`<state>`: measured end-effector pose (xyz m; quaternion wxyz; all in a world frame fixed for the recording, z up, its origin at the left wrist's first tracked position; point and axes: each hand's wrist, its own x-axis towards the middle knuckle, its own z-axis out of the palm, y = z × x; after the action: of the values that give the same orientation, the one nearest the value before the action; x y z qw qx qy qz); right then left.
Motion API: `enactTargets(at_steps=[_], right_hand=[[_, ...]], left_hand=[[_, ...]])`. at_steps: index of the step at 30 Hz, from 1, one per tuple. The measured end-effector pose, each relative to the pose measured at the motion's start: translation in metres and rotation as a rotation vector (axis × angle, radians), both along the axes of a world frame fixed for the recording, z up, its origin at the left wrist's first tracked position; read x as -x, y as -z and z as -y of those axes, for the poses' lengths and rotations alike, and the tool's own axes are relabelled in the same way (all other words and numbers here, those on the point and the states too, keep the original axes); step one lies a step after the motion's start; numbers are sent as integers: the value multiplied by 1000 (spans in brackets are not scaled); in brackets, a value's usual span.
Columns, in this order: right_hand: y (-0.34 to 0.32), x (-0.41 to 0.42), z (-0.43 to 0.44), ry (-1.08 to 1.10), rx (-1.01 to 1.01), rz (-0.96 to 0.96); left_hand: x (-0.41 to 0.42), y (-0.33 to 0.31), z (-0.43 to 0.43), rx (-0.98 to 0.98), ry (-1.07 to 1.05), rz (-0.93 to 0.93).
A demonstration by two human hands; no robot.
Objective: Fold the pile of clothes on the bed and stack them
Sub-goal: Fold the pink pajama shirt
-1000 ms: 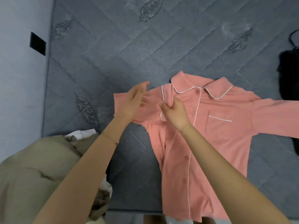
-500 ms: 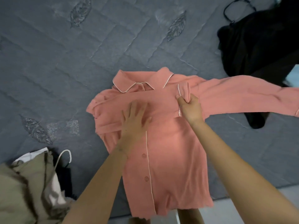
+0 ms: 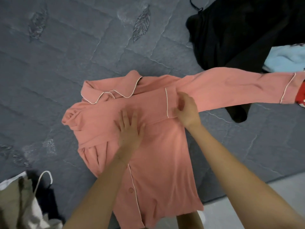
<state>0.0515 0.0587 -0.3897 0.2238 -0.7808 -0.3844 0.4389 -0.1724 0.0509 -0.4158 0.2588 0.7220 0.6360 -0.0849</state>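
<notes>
A pink pyjama shirt with white piping lies front up on the grey quilted bed, collar away from me. Its left sleeve is folded across the chest, and the cuff lies flat. The other sleeve stretches out to the right over a black garment. My left hand presses flat on the chest with fingers spread. My right hand rests on the cloth just right of the folded cuff, fingers loosely bent and blurred, holding nothing that I can see.
A black garment and a light blue one lie at the far right, with something red at the frame edge. A khaki and white clothes pile sits at the near left. The bed edge and pale floor are near right.
The left sleeve was carried across the chest by my right hand, which then let the cuff drop flat. My left hand moved onto the chest and presses there.
</notes>
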Motion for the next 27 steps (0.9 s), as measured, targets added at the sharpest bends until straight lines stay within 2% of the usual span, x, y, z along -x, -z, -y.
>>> enactTargets(at_steps=[3,7,13,18,27], right_hand=[[-2,-21,11,3,12,166],[-12,-50,23,-121,-44,374],[-28,-99,49,-95,1,518],[-35,-150,64,-43,65,567],[-38,-240,78,122,118,525]], left_hand=[[-32,-12,-6,-61,108,62],[-83,-23,-18,-103,221,131],[-144,-40,-25,-169,326,121],[-179,-42,-36,-181,399,49],[-273,-45,-39,-215,544,31]])
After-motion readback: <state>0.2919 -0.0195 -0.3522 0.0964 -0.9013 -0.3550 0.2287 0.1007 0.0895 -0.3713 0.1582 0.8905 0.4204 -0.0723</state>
